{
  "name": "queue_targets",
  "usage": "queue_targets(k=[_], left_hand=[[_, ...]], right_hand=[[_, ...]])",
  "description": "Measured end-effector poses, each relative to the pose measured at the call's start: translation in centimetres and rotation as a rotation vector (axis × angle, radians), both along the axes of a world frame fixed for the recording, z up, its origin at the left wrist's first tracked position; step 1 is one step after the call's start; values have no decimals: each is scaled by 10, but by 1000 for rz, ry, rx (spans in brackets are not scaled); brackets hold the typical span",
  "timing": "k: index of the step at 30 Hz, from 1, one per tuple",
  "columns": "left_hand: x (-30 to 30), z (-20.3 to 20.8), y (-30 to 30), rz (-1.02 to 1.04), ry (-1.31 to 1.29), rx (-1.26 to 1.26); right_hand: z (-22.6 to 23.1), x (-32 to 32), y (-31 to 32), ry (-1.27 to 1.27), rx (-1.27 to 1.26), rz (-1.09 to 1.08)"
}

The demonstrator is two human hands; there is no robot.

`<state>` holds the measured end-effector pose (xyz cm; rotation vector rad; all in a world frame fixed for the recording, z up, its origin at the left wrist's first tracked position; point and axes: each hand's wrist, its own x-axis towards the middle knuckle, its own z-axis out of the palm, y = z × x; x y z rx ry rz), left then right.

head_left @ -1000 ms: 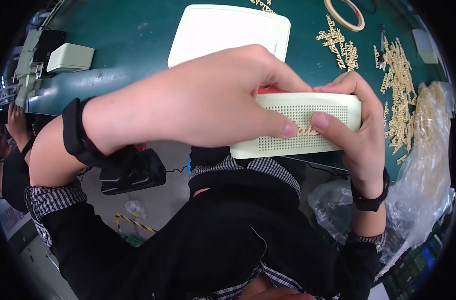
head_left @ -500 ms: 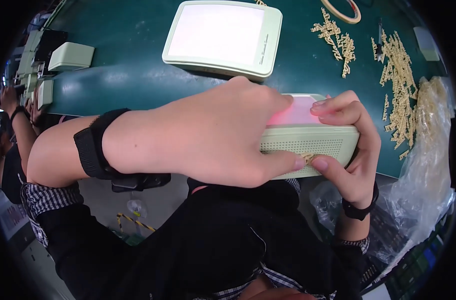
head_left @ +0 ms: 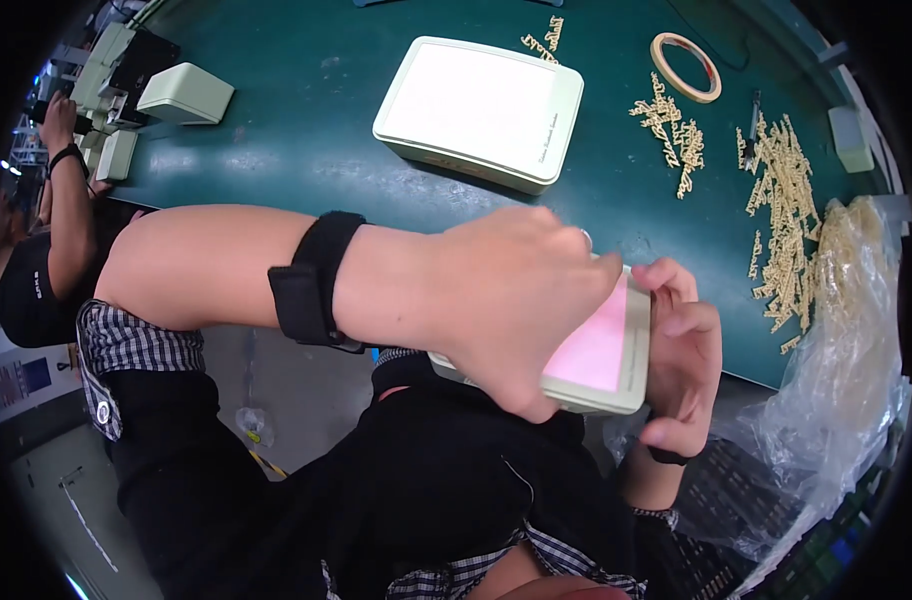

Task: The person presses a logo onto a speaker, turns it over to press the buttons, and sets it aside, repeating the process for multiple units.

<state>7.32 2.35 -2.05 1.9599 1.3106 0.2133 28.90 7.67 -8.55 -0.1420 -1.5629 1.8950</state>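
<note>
My left hand (head_left: 516,305) reaches across from the left and is closed over a pale green box-shaped device (head_left: 631,350). The glowing pinkish-white screen on the device faces up, partly covered by that hand. Beside the device's right edge is my right hand (head_left: 686,350), its fingers curved and spread apart; whether a fingertip touches the corner I cannot tell. A similar pale device (head_left: 481,105) with a lit white screen lies on the green table beyond my hands. The underside and near side of the held device are mostly hidden.
Gold script-shaped cutouts (head_left: 784,220) are heaped at the right, with smaller clusters (head_left: 666,130) near a tape roll (head_left: 713,85). A clear plastic bag (head_left: 836,330) hangs over the right edge. Pale housings (head_left: 186,95) and a co-worker's arm (head_left: 68,190) are at the left.
The held device has been lowered and tilted, so its screen now faces up instead of its perforated side. My right fingers and thumb have come off its face and side.
</note>
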Motion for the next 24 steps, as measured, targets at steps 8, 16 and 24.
queue_targets(k=[8,16,24], left_hand=[[5,16,-17,-310,73,1060],[-21,3,-5,-314,158,1335],[-35,5,-13,-255,166,1171]], right_hand=[[33,6,12,-114,-983,100],[38,-2,7,-171,-786,457],[54,-28,-6,-344,-887,217]])
